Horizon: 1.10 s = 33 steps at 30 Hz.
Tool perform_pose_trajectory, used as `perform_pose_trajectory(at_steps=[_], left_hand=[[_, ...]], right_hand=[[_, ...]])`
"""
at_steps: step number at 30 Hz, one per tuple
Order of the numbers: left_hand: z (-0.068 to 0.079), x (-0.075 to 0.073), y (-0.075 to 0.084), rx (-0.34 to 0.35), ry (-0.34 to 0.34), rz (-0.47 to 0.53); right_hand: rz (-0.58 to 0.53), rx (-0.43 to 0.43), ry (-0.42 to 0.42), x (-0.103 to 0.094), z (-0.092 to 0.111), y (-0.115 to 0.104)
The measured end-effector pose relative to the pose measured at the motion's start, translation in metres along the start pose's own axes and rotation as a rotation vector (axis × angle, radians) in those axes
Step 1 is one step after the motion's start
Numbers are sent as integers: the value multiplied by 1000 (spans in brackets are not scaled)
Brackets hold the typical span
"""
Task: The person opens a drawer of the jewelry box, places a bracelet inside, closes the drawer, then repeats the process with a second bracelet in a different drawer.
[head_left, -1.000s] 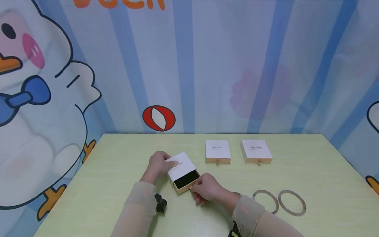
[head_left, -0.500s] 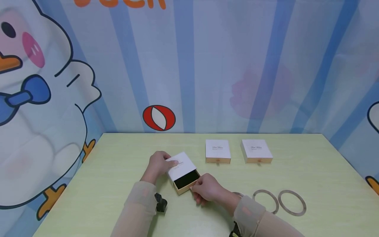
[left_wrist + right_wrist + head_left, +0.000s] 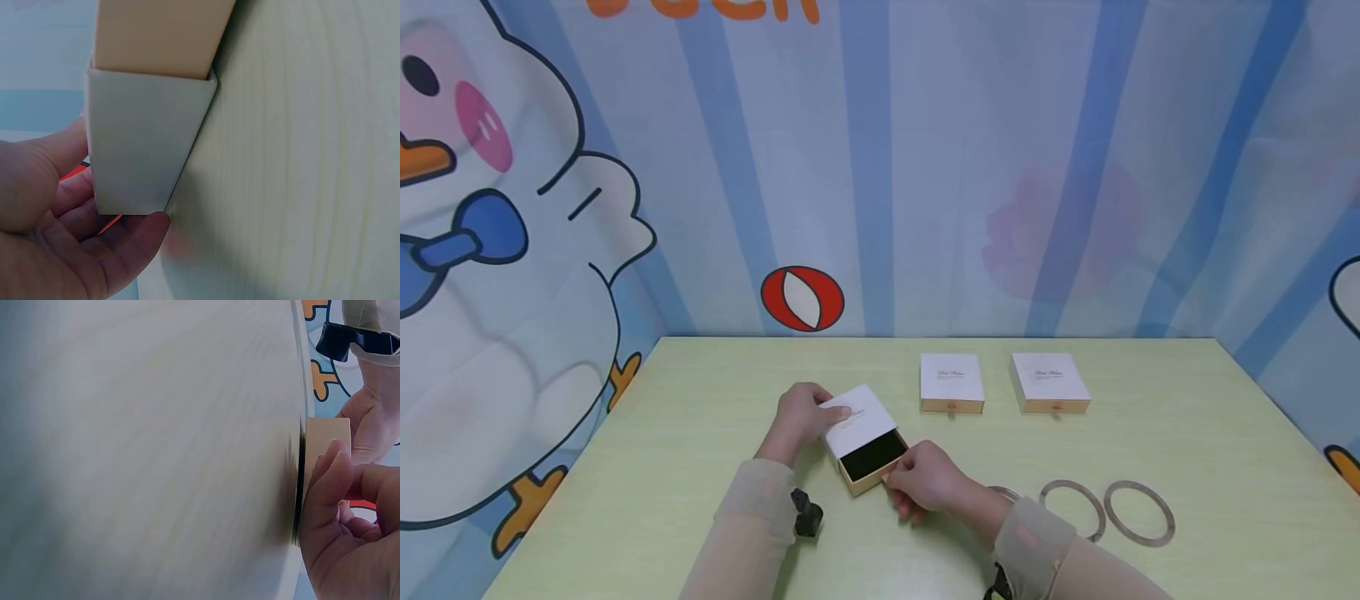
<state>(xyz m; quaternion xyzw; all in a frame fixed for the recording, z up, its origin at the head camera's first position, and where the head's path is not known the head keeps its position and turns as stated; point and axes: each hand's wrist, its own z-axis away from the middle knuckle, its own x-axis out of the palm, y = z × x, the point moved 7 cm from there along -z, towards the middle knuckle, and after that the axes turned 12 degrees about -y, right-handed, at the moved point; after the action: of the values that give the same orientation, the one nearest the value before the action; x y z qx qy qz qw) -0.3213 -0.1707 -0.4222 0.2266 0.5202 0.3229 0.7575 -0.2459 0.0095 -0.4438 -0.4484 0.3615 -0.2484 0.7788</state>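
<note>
A small white drawer box (image 3: 863,423) with dark print on top sits at an angle on the table. Its tan drawer (image 3: 868,482) is partly pulled out, exposing a black interior. My left hand (image 3: 801,419) grips the white sleeve at its far left end, thumb on top; in the left wrist view the fingers curl round the end of the sleeve (image 3: 147,144). My right hand (image 3: 927,477) pinches at the drawer's front edge. The right wrist view shows thumb and finger against the drawer front (image 3: 328,430); what lies between them is hidden.
Two more white boxes, one in the middle (image 3: 952,379) and one farther right (image 3: 1051,379), stand closed at the back. Two ring-shaped bangles, a left one (image 3: 1100,527) and a right one (image 3: 1163,533), lie at front right. A third bangle (image 3: 1003,492) is mostly behind my right forearm.
The drawer and my right hand have shifted very slightly toward the front right. My left hand and the sleeve have stayed in place.
</note>
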Motion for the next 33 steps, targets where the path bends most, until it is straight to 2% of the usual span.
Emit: perform_pose_trajectory(at_steps=[33], left_hand=[[2,0,2,10,0,0]], right_hand=[[-33,9,-8,1,10,1]])
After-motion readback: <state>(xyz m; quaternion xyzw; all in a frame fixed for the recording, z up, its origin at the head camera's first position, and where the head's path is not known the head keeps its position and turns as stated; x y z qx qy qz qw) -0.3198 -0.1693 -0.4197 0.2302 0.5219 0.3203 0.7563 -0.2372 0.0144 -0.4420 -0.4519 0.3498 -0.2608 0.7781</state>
